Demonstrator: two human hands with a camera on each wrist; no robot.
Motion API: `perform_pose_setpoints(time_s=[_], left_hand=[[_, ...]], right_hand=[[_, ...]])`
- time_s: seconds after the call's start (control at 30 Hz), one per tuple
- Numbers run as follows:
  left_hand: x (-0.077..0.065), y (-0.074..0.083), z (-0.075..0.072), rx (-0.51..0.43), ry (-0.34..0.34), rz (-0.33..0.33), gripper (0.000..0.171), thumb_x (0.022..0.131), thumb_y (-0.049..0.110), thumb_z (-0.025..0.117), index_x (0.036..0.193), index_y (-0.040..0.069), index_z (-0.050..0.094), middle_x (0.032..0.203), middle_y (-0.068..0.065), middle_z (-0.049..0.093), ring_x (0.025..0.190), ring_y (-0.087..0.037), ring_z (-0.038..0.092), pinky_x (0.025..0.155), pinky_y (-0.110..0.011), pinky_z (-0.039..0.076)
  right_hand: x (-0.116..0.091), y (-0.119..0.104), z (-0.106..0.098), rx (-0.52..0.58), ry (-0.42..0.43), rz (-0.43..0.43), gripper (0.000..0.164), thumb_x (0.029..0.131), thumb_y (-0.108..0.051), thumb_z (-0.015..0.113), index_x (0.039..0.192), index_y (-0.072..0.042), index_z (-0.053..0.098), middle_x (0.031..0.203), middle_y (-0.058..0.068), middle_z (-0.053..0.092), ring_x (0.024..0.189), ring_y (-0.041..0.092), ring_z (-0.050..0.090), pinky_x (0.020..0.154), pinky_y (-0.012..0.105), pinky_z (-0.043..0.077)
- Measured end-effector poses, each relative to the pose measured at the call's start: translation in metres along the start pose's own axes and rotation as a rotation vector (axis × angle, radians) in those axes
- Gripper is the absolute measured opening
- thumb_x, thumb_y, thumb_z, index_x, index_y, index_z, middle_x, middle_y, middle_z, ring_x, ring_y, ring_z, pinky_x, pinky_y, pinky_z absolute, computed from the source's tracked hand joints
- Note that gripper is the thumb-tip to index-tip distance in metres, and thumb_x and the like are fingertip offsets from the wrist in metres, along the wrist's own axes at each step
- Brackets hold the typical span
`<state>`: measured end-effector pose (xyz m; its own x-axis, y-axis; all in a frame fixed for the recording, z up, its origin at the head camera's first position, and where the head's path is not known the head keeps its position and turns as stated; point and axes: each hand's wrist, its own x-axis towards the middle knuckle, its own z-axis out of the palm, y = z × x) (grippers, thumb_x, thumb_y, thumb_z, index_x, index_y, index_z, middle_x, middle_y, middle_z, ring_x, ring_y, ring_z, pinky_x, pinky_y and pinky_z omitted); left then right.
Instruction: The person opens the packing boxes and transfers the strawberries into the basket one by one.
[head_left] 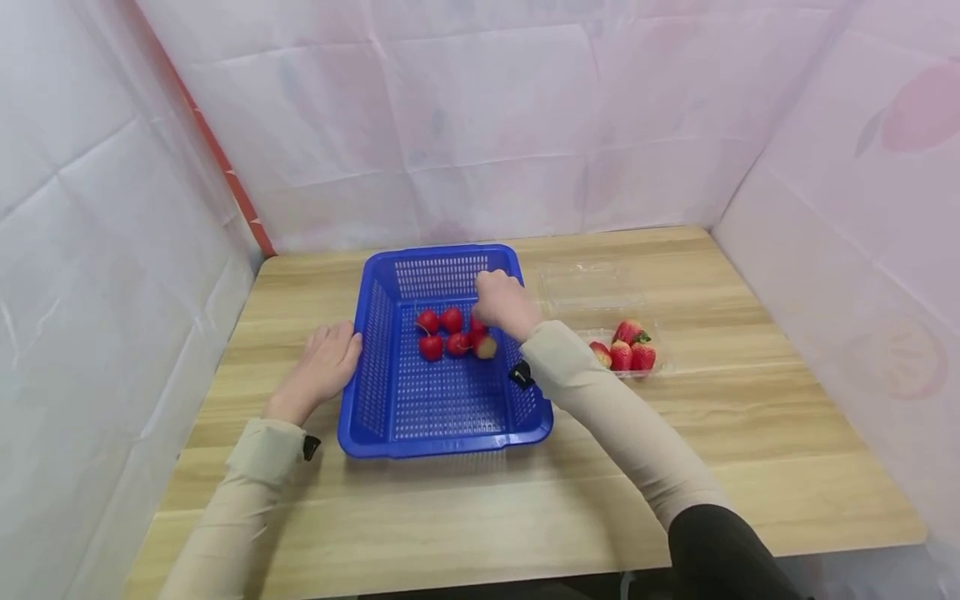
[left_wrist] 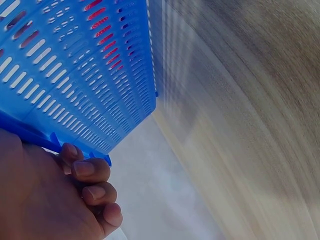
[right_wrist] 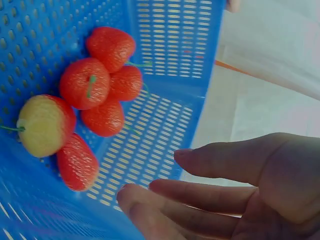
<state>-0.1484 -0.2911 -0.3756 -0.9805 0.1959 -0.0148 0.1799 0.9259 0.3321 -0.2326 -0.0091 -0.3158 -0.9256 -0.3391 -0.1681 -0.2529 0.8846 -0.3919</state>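
Observation:
A blue slatted plastic basket (head_left: pixel 450 417) stands on the table. My left hand (head_left: pixel 321 367) grips its left rim; in the left wrist view the curled fingers (left_wrist: pixel 100 192) lie against the rim's outer side. Over the basket's right far part is my right hand (head_left: pixel 506 302). Its thumb and fingers are parted with nothing between them in the right wrist view. Several shiny red cherry-like fruits (right_wrist: pixel 85 84) with green stems lie inside. Beside them are a yellow-and-red fruit (right_wrist: pixel 42 125) and a strawberry (right_wrist: pixel 78 162), at the wall near my right fingers.
Right of the basket, a clear plastic clamshell box (head_left: pixel 588 287) lies with its lid folded back, holding several strawberries (head_left: pixel 630 350). White patterned sheets (head_left: pixel 480 125) hang behind the table (head_left: pixel 720 433) and along both sides.

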Motion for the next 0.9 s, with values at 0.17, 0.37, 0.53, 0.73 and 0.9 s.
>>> perform_pose_setpoints(time_s=[0.17,0.37,0.53,0.73,0.9], left_hand=[[0.000,-0.001,-0.001,0.009,0.009,0.011,0.033,0.102,0.033,0.017,0.096,0.009,0.040,0.084,-0.009,0.042,0.082,-0.027,0.034,0.074,-0.039,0.026],[-0.002,-0.002,-0.001,0.024,0.001,-0.001,0.033,0.102,0.033,0.018,0.095,0.010,0.040,0.084,-0.009,0.043,0.082,-0.027,0.035,0.075,-0.039,0.026],[-0.004,-0.001,-0.001,0.015,0.003,-0.002,0.034,0.102,0.035,0.017,0.096,0.011,0.040,0.084,-0.008,0.044,0.082,-0.026,0.035,0.074,-0.038,0.025],[-0.005,-0.001,-0.001,-0.005,-0.006,-0.017,0.035,0.102,0.036,0.016,0.098,0.011,0.040,0.086,-0.008,0.044,0.084,-0.026,0.035,0.074,-0.038,0.025],[-0.005,-0.001,0.000,-0.007,-0.005,-0.023,0.036,0.102,0.036,0.015,0.099,0.010,0.040,0.086,-0.008,0.045,0.085,-0.027,0.035,0.075,-0.039,0.026]], right_hand=[[-0.004,0.003,-0.009,0.054,0.036,-0.049,0.013,0.079,-0.006,0.061,0.069,-0.007,0.052,0.063,0.002,0.047,0.055,0.016,0.044,0.048,0.028,0.036],[-0.012,0.013,-0.016,0.111,0.077,-0.117,0.016,0.079,-0.012,0.068,0.066,-0.005,0.061,0.061,0.003,0.055,0.055,0.017,0.048,0.050,0.029,0.040],[-0.018,0.025,-0.028,0.161,0.131,-0.132,0.009,0.078,-0.006,0.064,0.079,0.001,0.068,0.080,0.014,0.066,0.072,0.025,0.059,0.065,0.036,0.051],[-0.022,0.048,-0.043,0.128,0.176,-0.103,0.010,0.077,-0.007,0.062,0.079,0.000,0.069,0.078,0.013,0.067,0.069,0.025,0.059,0.061,0.036,0.049],[-0.025,0.070,-0.048,0.101,0.157,-0.081,0.011,0.074,-0.005,0.060,0.077,-0.001,0.069,0.075,0.011,0.065,0.067,0.023,0.055,0.057,0.034,0.045]])
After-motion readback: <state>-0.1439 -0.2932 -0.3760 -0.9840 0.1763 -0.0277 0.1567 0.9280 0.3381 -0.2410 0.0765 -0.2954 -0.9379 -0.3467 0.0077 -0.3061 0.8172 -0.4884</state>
